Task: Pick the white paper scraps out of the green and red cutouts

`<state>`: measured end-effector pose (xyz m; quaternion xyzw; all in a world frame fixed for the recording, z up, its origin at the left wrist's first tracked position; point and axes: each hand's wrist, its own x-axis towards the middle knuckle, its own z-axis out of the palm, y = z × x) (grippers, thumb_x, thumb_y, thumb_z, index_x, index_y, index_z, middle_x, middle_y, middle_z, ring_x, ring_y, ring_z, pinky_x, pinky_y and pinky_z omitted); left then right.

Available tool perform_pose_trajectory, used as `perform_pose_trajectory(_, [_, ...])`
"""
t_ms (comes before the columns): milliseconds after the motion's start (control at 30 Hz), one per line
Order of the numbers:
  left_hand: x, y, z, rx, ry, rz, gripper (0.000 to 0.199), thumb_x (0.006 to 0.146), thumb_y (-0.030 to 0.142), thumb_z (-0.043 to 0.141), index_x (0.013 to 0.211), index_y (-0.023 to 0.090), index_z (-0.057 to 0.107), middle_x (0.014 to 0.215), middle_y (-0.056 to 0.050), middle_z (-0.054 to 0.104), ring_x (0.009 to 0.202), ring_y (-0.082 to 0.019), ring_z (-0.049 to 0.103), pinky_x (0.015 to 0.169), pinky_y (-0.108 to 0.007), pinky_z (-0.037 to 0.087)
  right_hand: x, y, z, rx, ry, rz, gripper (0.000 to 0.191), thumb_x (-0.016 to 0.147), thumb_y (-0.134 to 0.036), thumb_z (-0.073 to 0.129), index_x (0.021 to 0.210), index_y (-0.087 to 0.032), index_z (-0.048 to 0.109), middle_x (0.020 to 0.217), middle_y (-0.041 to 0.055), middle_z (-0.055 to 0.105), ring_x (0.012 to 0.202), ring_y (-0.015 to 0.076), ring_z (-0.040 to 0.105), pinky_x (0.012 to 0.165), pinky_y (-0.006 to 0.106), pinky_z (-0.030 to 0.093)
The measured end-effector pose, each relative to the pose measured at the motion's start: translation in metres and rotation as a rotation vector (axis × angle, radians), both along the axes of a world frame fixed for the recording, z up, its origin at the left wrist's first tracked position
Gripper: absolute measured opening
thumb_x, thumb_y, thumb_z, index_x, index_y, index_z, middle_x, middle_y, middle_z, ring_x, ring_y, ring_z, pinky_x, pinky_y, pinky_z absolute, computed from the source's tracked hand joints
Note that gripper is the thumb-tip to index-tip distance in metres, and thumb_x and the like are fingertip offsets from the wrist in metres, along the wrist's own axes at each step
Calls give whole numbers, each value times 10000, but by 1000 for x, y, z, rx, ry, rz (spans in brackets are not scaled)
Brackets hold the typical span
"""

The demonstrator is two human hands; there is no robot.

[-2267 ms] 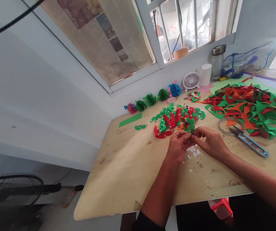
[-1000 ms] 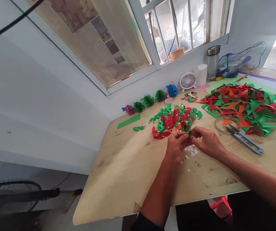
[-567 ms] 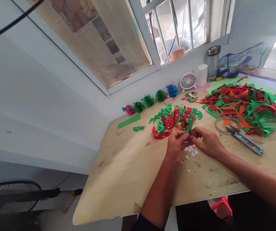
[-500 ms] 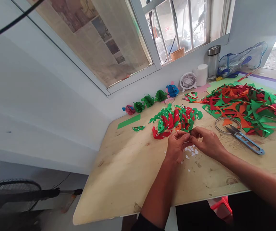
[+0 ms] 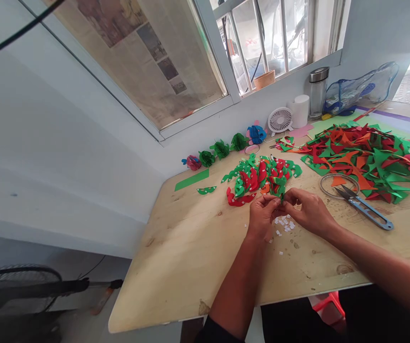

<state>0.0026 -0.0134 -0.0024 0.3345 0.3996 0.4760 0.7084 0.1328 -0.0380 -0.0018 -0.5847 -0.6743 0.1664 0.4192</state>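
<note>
My left hand (image 5: 261, 216) and my right hand (image 5: 308, 211) meet over the table, fingertips pinched together. Between them they grip a green paper cutout (image 5: 281, 192), mostly hidden by the fingers. Just beyond lies a heap of red, green and orange paper cutouts (image 5: 250, 180) with small white squares on them. Small white paper bits (image 5: 286, 223) are scattered below my fingers. One green cutout (image 5: 206, 190) lies apart on the left.
Blue thread snips (image 5: 369, 212) and a tape ring (image 5: 339, 186) lie right of my hands. Behind them is a big pile of paper scraps (image 5: 369, 157). Folded paper ornaments (image 5: 221, 149), a small white fan (image 5: 279, 120) and a glass bottle (image 5: 318, 95) line the wall.
Both hands stay in almost the same spot. The green paper at the fingertips has shifted slightly, and a little more of it shows.
</note>
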Motion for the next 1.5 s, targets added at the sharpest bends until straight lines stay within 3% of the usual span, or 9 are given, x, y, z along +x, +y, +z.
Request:
perform_pose_trajectory(367, [0,1,-1,-22,-25,-4,343,529,320,804,708,125,586,622,-27,651,520,-131,616,582,-276,495,0,0,1,-45,54,-6,75,716,-203,467,678,-213,531,611,-8,599,566,141,537,563,256,419])
perform_pose_trajectory(867, [0,0,-4,10,-61,34,291,553,278,791,711,132,595,654,-10,624,626,-142,630,656,-311,523,1,2,-4,15,18,22,144,795,-293,521,679,-210,539,633,7,586,602,154,530,569,264,403])
perform_pose_trajectory(1500, [1,-1,-2,-12,-39,13,293,548,269,786,709,127,586,645,-16,628,585,-121,609,608,-268,505,4,7,-6,-188,215,72,133,739,-284,501,654,-201,561,571,-20,538,555,131,473,543,252,382])
